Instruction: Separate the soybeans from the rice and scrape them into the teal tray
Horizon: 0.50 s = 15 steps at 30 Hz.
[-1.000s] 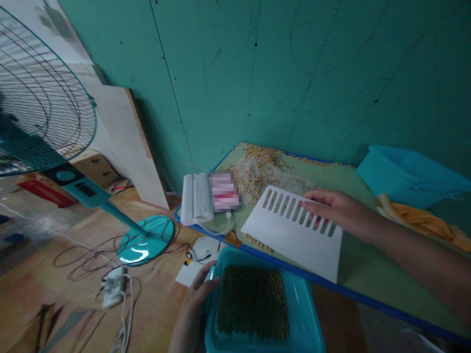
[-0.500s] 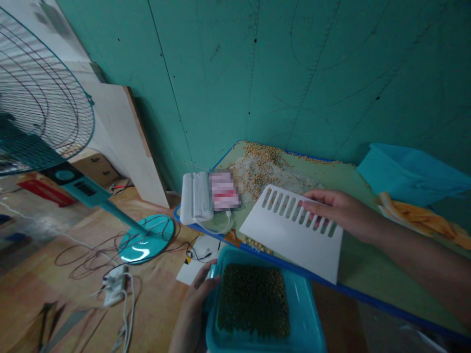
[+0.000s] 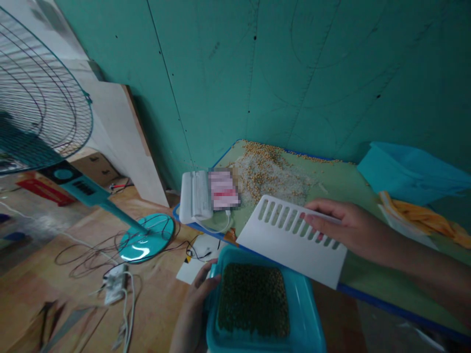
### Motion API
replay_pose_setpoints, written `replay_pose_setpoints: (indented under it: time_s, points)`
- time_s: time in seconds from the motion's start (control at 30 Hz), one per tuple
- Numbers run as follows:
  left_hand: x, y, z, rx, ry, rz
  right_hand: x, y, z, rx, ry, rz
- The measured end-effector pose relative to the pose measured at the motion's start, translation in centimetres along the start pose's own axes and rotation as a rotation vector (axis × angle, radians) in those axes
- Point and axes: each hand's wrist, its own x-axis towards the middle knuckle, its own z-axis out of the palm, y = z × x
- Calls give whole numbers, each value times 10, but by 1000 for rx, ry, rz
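My left hand [image 3: 195, 304] grips the left rim of a teal plastic tub [image 3: 305, 323] filled with dark green beans [image 3: 252, 300], held below the table's front edge. My right hand [image 3: 346, 228] holds a white slotted plastic board [image 3: 290, 242] by its slotted end, fingers on the slots. The board's lower edge reaches over the table's blue rim toward the tub. Behind the board, yellow beans mixed with white grains [image 3: 268, 169] are spread on the green table [image 3: 360, 267].
A white device with a cable [image 3: 195, 196] lies at the table's left corner. A blue bag [image 3: 408, 171] and an orange cloth [image 3: 423, 218] sit at the right. A teal standing fan [image 3: 44, 132] is on the left; its base [image 3: 146, 239], cables and a power strip [image 3: 114, 287] lie on the wooden floor.
My right hand has drawn the white board toward me, so its lower edge now overhangs the table rim near the tub. My left hand and the tub stay put.
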Motion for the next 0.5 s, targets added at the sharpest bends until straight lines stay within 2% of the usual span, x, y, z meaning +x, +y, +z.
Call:
replay_pose_setpoints:
  time_s: [0.13, 0.33, 0.5]
  points:
    - [-3, 3, -1, -65, -47, -74, 2, 1, -2, -43, 16, -20]
    - [10, -1, -10, -27, -57, -79, 5, 3, -11, -105, -35, -44]
    - [11, -3, -11, -45, -51, -81, 9, 6, -16, -171, -17, -59]
